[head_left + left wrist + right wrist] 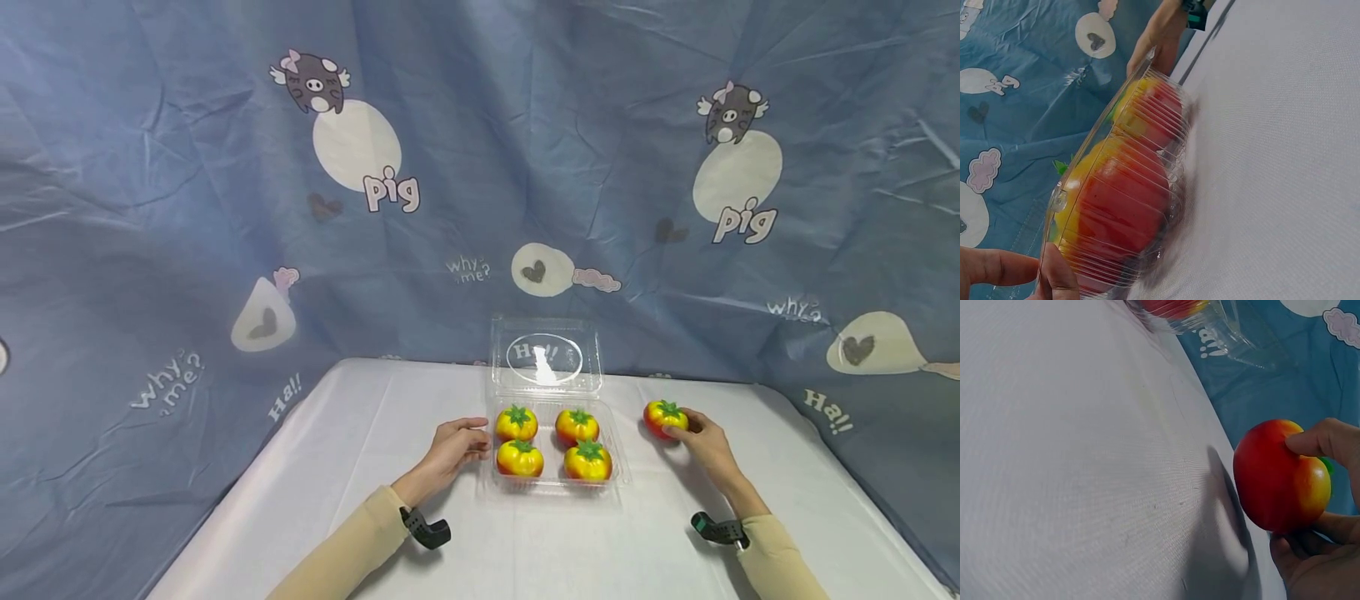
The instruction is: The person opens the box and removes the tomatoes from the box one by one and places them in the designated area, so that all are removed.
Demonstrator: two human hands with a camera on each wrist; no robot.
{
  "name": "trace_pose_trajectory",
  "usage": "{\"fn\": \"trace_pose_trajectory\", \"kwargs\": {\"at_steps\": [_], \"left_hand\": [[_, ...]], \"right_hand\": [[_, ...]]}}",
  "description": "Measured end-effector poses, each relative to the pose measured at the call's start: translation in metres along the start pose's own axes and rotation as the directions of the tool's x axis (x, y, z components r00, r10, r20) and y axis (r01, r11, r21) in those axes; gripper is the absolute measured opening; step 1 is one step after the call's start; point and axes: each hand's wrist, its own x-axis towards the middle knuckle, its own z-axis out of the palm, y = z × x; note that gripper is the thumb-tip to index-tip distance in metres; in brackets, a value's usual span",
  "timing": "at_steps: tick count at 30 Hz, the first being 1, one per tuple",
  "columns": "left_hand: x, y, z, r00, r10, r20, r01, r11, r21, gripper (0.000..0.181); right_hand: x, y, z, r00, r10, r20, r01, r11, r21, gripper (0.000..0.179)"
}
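Observation:
A clear plastic clamshell box [551,483] lies with its lid raised at the back. Inside are several red-and-yellow tomatoes with green leafy tops, two along the left side, such as this front tomato [520,459], and two along the right. My left hand [448,452] is at the box's left side; its thumb and a finger pinch the rim in the left wrist view. To the right of the box, my right hand [705,446] grips another tomato [1272,478] between thumb and fingers, close over the table, with a shadow beneath.
A white cloth covers the table [420,400]. Behind it hangs a blue curtain [465,167] printed with pigs and words. The raised lid [546,357] stands near the table's back edge. Each wrist wears a dark band, one being the left band [425,528].

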Motion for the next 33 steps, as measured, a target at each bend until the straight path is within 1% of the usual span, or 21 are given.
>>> {"fn": "trace_pose_trajectory", "kwargs": {"at_steps": [5,16,24,28,29,33], "left_hand": [[0.0,-0.0018,0.001,1.0,-0.003,-0.008,0.003,1.0,-0.002,0.045],[0.0009,-0.0028,0.0012,1.0,-0.001,-0.014,0.001,1.0,0.003,0.044],[0.0012,-0.0033,0.0015,1.0,-0.013,-0.02,0.013,1.0,0.005,0.044],[0.0001,-0.0013,0.001,1.0,-0.006,-0.009,0.006,1.0,0.007,0.045],[-0.003,0.0022,0.0015,1.0,-0.005,-0.004,0.005,1.0,0.007,0.045],[-0.0029,0.0034,0.0011,1.0,-0.005,0.001,0.005,1.0,0.006,0.046]], "right_hand": [[0.0011,0.0019,0.0034,1.0,0.014,0.004,-0.013,1.0,-0.019,0.077],[0.003,0.0039,0.0076,1.0,0.015,0.013,-0.015,1.0,-0.012,0.078],[0.0022,0.0041,0.0075,0.999,0.035,0.011,-0.034,0.999,-0.008,0.075],[0.0019,0.0031,0.0078,0.999,0.042,0.004,-0.042,0.999,0.0,0.075],[0.0019,0.0028,0.0078,0.999,0.05,0.003,-0.05,0.999,-0.001,0.075],[0.0027,0.0027,0.0077,0.998,0.057,0.006,-0.057,0.998,-0.009,0.077]]}}
